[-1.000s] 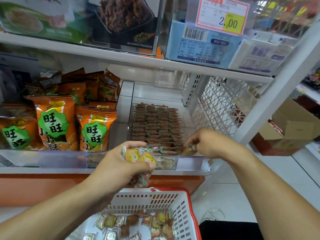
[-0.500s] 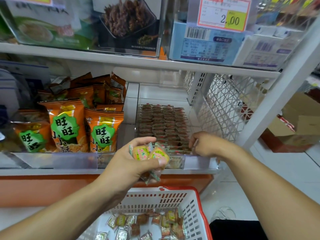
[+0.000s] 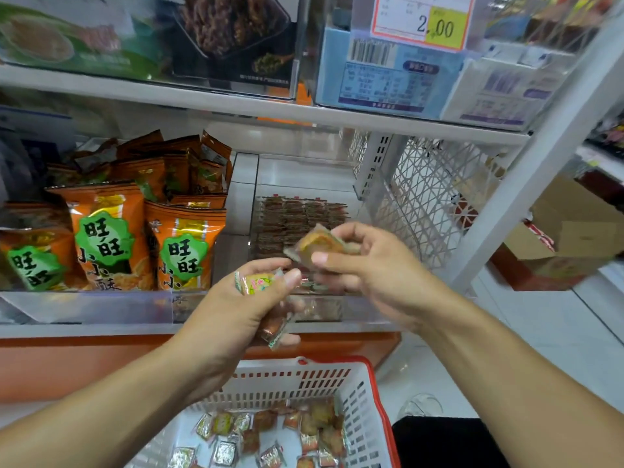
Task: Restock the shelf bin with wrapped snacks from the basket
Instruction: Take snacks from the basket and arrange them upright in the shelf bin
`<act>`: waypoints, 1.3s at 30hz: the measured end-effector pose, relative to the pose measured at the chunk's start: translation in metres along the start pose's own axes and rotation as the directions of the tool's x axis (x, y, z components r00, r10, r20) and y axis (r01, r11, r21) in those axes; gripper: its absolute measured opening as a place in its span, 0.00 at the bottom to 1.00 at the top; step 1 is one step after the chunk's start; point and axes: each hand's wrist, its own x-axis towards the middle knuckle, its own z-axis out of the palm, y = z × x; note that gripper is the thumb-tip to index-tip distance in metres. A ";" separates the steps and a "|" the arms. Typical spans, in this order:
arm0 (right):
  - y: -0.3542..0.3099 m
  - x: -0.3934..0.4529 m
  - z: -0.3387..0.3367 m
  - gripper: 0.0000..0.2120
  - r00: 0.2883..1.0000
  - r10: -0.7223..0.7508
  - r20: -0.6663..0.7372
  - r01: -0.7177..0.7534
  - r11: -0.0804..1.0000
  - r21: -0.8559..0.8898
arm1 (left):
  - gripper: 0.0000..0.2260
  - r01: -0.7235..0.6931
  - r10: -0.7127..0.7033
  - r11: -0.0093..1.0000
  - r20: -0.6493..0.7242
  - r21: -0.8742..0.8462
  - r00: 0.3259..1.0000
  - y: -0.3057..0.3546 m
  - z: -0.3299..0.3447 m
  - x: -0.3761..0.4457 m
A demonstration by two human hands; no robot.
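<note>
Your left hand (image 3: 233, 309) is closed around a small bunch of wrapped snacks (image 3: 261, 288), the yellow-and-pink one uppermost between thumb and fingers (image 3: 270, 265), held in front of the shelf's clear front lip. Your right hand (image 3: 368, 268) pinches a single orange snack in clear wrapping (image 3: 315, 246) between thumb and fingers, just above and right of the left hand's bunch. Behind both hands the clear plastic shelf bin (image 3: 320, 309) holds neat rows of brown wrapped snacks (image 3: 297, 217). Below, the white plastic basket with a red rim (image 3: 358, 396) carries more loose wrapped snacks (image 3: 270, 434). Orange snack bags (image 3: 182, 244) stand left of the bin.
</note>
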 end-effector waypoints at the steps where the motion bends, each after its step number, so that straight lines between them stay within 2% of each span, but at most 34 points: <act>1: -0.005 0.006 -0.009 0.11 0.995 -0.031 -0.097 0.036 0.998 0.055 | 0.23 0.001 -0.001 1.000 -0.008 0.018 1.000 -0.001 0.000 0.000; 2: -0.011 0.011 -0.019 0.11 0.976 -0.102 -0.193 0.098 0.995 -0.029 | 0.23 0.002 -0.001 0.999 -0.014 0.039 1.000 -0.002 0.000 0.001; 3: -0.013 0.017 -0.029 0.10 0.944 -0.201 -0.263 0.134 0.958 -0.252 | 0.22 -0.001 0.002 0.998 -0.015 0.058 1.000 -0.004 -0.001 0.001; 4: -0.013 0.020 -0.038 0.09 0.917 -0.287 -0.278 0.116 0.857 -0.503 | 0.22 -0.003 0.004 0.997 -0.013 0.076 1.000 -0.006 -0.001 0.001; 5: -0.008 0.023 -0.043 0.07 0.905 -0.338 -0.260 0.063 0.710 -0.702 | 0.21 -0.004 0.005 0.995 -0.005 0.098 1.000 -0.008 -0.001 0.001; 6: -0.003 0.026 -0.046 0.06 0.917 -0.333 -0.221 0.017 0.585 -0.811 | 0.21 -0.003 0.002 0.993 0.006 0.119 1.000 -0.009 -0.002 0.000; 9: 0.020 0.035 -0.046 0.15 0.979 -0.171 -0.110 -0.061 0.270 -0.961 | 0.21 0.006 -0.009 0.988 0.022 0.153 1.000 -0.012 -0.004 0.001; 10: 0.025 0.037 -0.045 0.17 0.985 -0.138 -0.107 -0.077 0.211 -0.974 | 0.21 0.007 -0.010 0.988 0.016 0.156 1.000 -0.013 -0.005 0.002; 11: 0.027 0.039 -0.046 0.18 0.984 -0.133 -0.115 -0.088 0.195 -0.977 | 0.20 0.007 -0.009 0.988 0.009 0.155 1.000 -0.013 -0.006 0.003; 14: 0.029 0.048 -0.052 0.14 0.976 -0.136 -0.172 -0.127 0.292 -0.948 | 0.20 0.009 -0.008 0.989 -0.005 0.149 1.000 -0.013 -0.007 0.004; 17: 0.035 0.056 -0.055 0.11 0.982 -0.005 -0.187 -0.165 0.453 -0.876 | 0.20 0.012 -0.011 0.988 -0.007 0.157 1.000 -0.013 -0.008 0.005; 20: 0.043 0.062 -0.055 0.14 0.978 0.084 -0.192 -0.205 0.564 -0.800 | 0.21 0.009 -0.008 0.987 -0.007 0.159 1.000 -0.013 -0.008 0.005; 26: 0.049 0.069 -0.057 0.21 0.978 0.074 -0.197 -0.208 0.481 -0.852 | 0.19 0.008 -0.008 0.987 0.001 0.159 1.000 -0.013 -0.007 0.005; 30: 0.047 0.070 -0.060 0.22 0.976 0.089 -0.198 -0.214 0.537 -0.816 | 0.22 0.016 -0.016 0.986 0.001 0.168 1.000 -0.013 -0.007 0.005; 33: 0.046 0.067 -0.058 0.23 0.979 0.135 -0.152 -0.199 0.483 -0.852 | 0.19 0.013 -0.014 0.985 0.002 0.171 1.000 -0.013 -0.007 0.005; 34: 0.045 0.066 -0.058 0.23 0.976 0.158 -0.150 -0.209 0.486 -0.849 | 0.18 0.012 -0.013 0.985 0.004 0.171 1.000 -0.013 -0.007 0.005; 37: 0.043 0.064 -0.056 0.22 0.958 0.245 -0.146 -0.266 0.588 -0.763 | 0.19 0.009 -0.009 0.985 0.003 0.175 1.000 -0.013 -0.007 0.006; 39: 0.043 0.064 -0.056 0.21 0.947 0.286 -0.144 -0.295 0.603 -0.741 | 0.20 0.010 -0.010 0.985 0.002 0.175 1.000 -0.013 -0.007 0.006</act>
